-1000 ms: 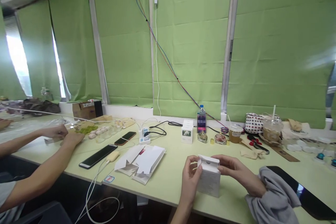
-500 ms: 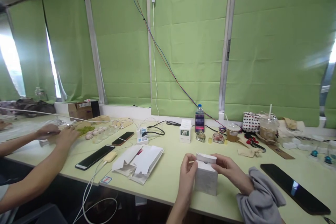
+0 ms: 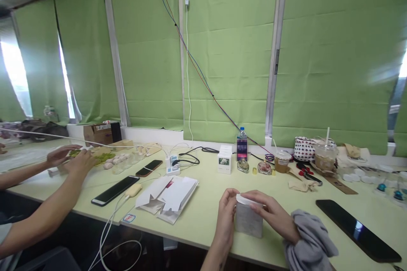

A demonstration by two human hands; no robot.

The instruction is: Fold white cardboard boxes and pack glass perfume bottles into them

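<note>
A small white cardboard box (image 3: 249,222) stands upright near the table's front edge, between my hands. My left hand (image 3: 226,214) is closed on its left side, fingertips at the top corner. Across the top lies my right hand (image 3: 270,209), its fingers over the lid and its thumb at the upper front edge. The lid flap is down, mostly hidden beneath the right fingers. Left of the hands lie flattened white cartons (image 3: 173,194). Behind stands another white box (image 3: 224,161) with a flower picture.
A phone (image 3: 358,228) lies to the right. At the back stand a bottle (image 3: 242,146), small jars (image 3: 264,167) and drink cups (image 3: 325,156). Phones (image 3: 115,190) and cables lie left, where a co-worker's hands (image 3: 74,159) handle something green.
The box's raised top flap has been folded down. My right hand has moved left over the lid. The co-worker's hands have shifted slightly and now hold green material.
</note>
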